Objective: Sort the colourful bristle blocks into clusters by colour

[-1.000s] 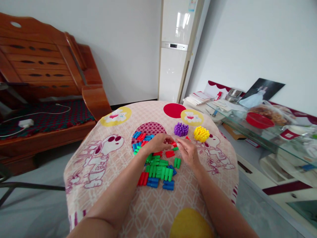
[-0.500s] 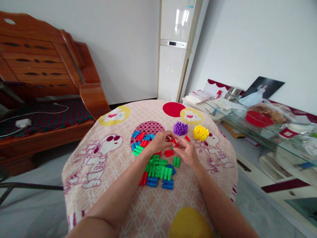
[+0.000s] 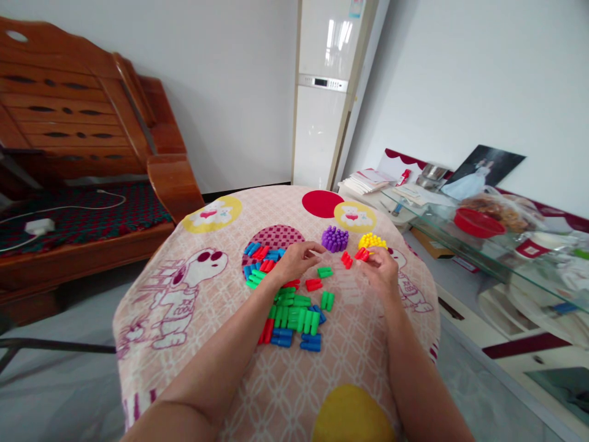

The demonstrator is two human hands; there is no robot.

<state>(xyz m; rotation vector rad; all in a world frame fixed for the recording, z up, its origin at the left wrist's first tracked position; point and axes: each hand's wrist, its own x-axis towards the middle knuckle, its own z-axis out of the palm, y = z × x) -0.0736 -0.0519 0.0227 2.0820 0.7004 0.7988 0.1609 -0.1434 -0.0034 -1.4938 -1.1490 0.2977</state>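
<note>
My right hand (image 3: pixel 381 270) pinches a red plastic building piece (image 3: pixel 362 254) made of short rounded pegs, just in front of the yellow peg cluster (image 3: pixel 373 241). Another red piece (image 3: pixel 346 260) lies to its left on the cloth. My left hand (image 3: pixel 300 260) hovers over the loose pieces, fingers stretched out with nothing seen in them. Close to its fingertips is a green piece (image 3: pixel 324 272), and a red piece (image 3: pixel 314 284) lies a little nearer to me. Green pieces (image 3: pixel 297 318) and blue pieces (image 3: pixel 281 337) are heaped below the left wrist, partly hidden by the forearm.
A purple peg cluster (image 3: pixel 335 239) stands upright behind the hands. The patterned tablecloth (image 3: pixel 285 399) covers a round table. To the left is a wooden bench (image 3: pixel 83 123); a glass-topped cabinet (image 3: pixel 437 227) with a red bowl (image 3: pixel 478 222) flanks the right side.
My hands have parted. The right one has moved right with a red piece, towards the yellow cluster. A green piece now shows on the cloth where the hands were together.
</note>
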